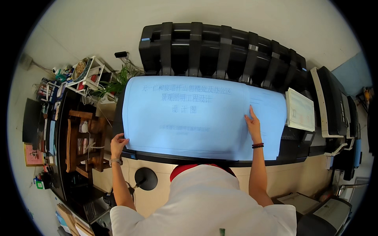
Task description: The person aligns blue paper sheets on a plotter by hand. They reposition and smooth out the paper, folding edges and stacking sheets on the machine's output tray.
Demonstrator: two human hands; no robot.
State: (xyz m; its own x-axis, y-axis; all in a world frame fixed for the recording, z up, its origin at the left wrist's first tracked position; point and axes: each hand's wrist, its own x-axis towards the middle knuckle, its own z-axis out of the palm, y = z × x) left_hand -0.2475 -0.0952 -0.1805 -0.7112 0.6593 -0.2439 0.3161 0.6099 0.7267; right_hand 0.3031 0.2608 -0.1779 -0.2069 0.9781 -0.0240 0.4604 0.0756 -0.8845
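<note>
A large light-blue drawing sheet [185,126] with dark print lies across the top of a wide black machine that looks like a large-format printer [293,143]. Another blue sheet [271,118] shows from beneath its right side. My left hand [118,145] is at the near left corner of the upper sheet, its fingers closed on the edge. Over the right part of the paper, my right hand [253,124] rests with index finger and thumb apart, at the upper sheet's right edge. Its other fingers are partly hidden.
A stack of papers [300,110] sits right of the sheets. Behind stands a black slatted rack [224,51]. At left are a potted plant [118,80], a white shelf [94,76], a wooden chair [80,141] and a dark desk [59,157]. A round black base [146,179] stands on the floor.
</note>
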